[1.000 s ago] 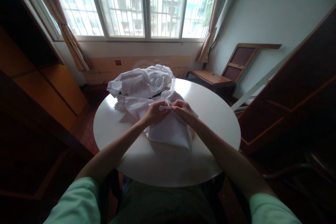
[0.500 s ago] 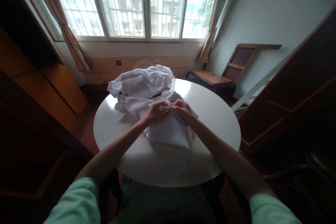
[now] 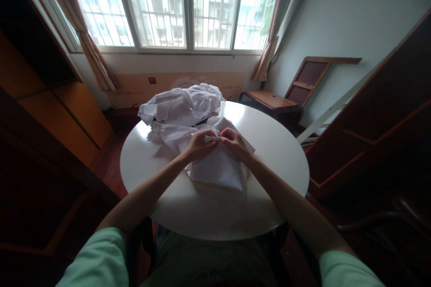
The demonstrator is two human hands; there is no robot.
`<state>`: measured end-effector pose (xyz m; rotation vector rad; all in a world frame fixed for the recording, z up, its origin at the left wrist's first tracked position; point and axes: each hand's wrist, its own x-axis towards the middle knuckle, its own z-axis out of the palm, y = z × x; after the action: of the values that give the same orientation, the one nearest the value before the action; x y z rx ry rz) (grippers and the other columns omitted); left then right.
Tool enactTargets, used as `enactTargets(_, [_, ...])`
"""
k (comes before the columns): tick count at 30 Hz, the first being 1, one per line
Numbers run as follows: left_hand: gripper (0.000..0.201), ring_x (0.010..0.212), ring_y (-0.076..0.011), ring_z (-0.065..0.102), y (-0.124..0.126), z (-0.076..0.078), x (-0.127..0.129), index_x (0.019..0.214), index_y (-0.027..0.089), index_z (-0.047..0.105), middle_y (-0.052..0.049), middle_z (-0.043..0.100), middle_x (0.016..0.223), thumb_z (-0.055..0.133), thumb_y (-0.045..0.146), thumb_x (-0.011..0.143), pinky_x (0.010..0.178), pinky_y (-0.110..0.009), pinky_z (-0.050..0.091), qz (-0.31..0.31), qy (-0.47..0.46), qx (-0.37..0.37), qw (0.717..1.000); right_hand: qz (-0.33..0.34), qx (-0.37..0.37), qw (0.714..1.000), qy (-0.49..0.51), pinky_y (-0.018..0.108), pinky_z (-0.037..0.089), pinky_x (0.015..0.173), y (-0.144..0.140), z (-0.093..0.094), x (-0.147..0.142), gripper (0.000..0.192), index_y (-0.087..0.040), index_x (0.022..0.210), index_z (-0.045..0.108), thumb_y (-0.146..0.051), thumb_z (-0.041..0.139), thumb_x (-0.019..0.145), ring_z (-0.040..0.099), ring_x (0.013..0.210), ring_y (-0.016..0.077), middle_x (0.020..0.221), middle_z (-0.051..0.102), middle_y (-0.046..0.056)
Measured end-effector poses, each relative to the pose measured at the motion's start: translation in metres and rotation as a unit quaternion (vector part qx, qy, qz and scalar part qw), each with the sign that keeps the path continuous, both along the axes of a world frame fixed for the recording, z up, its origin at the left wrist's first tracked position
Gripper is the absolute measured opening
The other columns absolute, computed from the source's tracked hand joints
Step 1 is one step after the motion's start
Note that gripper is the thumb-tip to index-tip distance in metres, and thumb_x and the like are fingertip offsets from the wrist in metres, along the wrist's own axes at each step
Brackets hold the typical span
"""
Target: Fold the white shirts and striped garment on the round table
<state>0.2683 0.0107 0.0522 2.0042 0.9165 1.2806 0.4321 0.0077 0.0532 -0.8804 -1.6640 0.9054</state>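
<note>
A white garment (image 3: 215,168) lies spread on the round white table (image 3: 208,210) in front of me. My left hand (image 3: 199,144) and my right hand (image 3: 232,141) meet above its upper part, fingers pinched on a small fold of the white fabric between them. Both forearms reach in from the bottom of the view. What exactly the fingertips pinch is too small to tell.
A crumpled pile of white clothes (image 3: 183,105) sits at the table's far edge. Beyond it is a barred window (image 3: 175,4) with curtains. A wooden chair (image 3: 269,98) stands at the back right, dark wooden cabinets (image 3: 380,112) on the right, wooden furniture (image 3: 43,112) on the left.
Almost nothing has moved; my fingers shift slightly on the pinched fabric and the view drifts a touch.
</note>
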Motion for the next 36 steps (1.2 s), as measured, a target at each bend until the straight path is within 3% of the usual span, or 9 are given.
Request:
enactTargets(9, [0.016,0.063,-0.0091,0.046,0.0014,-0.0015,-0.0006,0.065,0.014,0.052,0.002,0.050,0.066,0.060,0.027,0.069,0.058,-0.018,0.038,-0.007,-0.006,0.013,1.000,-0.003,0.010,1.000,-0.006,0.026,0.035,0.061,0.0033,-0.0033,0.0000,0.021,-0.018,0.068,0.051,-0.036,0.060,0.070,0.044,0.064,0.0115,0.069,0.051,-0.001])
enactTargets(27, [0.012,0.073,-0.0129,0.055,0.0003,-0.0001,0.0012,0.072,0.013,0.059,-0.004,0.061,0.077,0.061,0.025,0.069,0.064,-0.022,0.044,-0.027,-0.027,0.001,0.999,0.001,-0.011,1.000,0.024,0.025,0.033,0.058,0.0077,-0.0076,0.0009,0.023,-0.019,0.066,0.046,-0.038,0.058,0.068,0.041,0.062,0.0115,0.069,0.050,-0.001])
enactTargets(36, [0.012,0.073,-0.0128,0.054,-0.0002,-0.0009,-0.0001,0.075,0.013,0.061,-0.005,0.062,0.079,0.060,0.023,0.069,0.062,-0.021,0.043,-0.070,-0.045,0.004,0.997,-0.013,-0.005,1.000,0.019,0.025,0.032,0.057,0.0057,-0.0059,0.0005,0.018,-0.019,0.066,0.046,-0.033,0.056,0.067,0.040,0.062,0.0110,0.067,0.047,-0.001])
